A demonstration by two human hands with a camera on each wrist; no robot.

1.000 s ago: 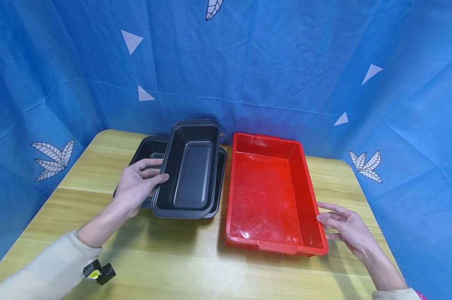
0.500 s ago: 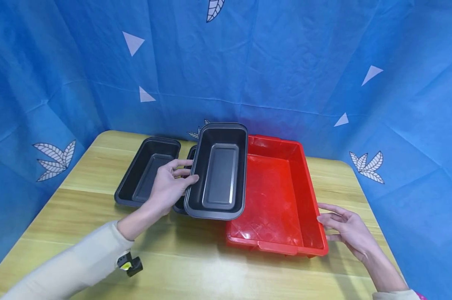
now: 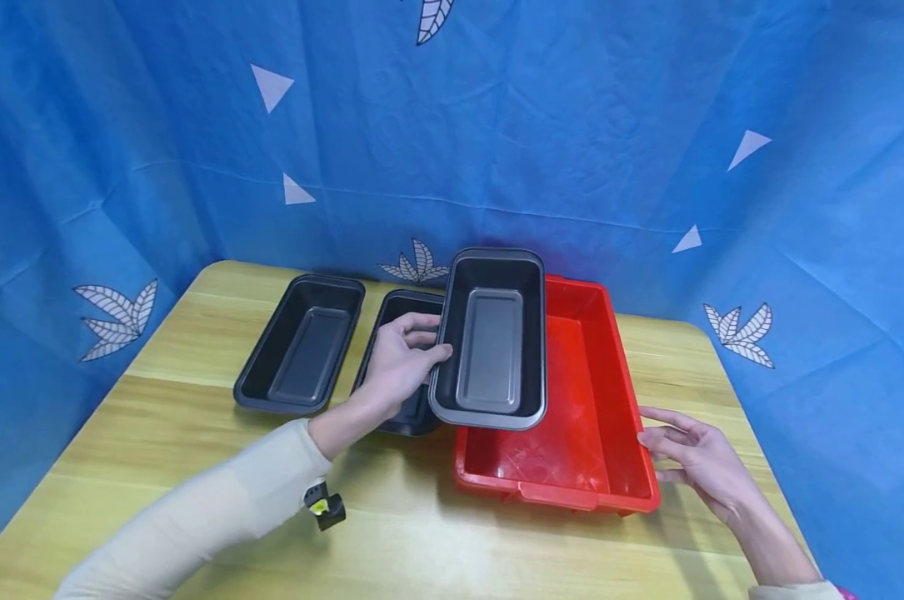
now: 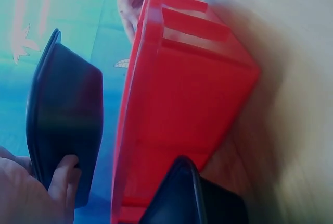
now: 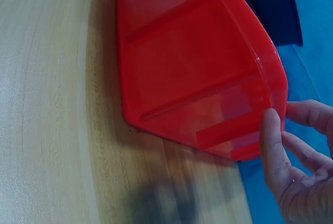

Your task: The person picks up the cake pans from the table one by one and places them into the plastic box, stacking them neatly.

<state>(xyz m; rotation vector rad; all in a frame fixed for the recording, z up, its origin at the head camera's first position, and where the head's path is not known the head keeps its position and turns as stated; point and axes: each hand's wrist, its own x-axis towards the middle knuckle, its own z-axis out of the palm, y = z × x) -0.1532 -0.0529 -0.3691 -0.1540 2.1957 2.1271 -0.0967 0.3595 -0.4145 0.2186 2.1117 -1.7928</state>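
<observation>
A black loaf pan (image 3: 491,350) hangs above the left part of a red plastic tray (image 3: 556,496). My left hand (image 3: 402,358) grips its left rim, thumb on the inside edge and fingers along the outer wall. In the left wrist view this pan (image 4: 70,104) appears side-on, apart from the tray (image 4: 177,94). At the tray's right rim is my right hand (image 3: 695,458), holding the edge lightly. The right wrist view has its thumb (image 5: 271,140) against the outer wall near the rim, other fingers beyond the edge. The bare inside of the tray is partly hidden by the raised pan.
Two more black loaf pans stand left of the tray: one (image 3: 302,354) in full view, the other (image 3: 414,417) partly covered by my left hand and the held pan. Everything rests on a wooden table (image 3: 392,533). A blue patterned curtain (image 3: 571,117) encloses the back and sides.
My left hand has carried the loaf pan rightward, from above the other pans to over the tray's left side. My right hand and the tray have stayed in place.
</observation>
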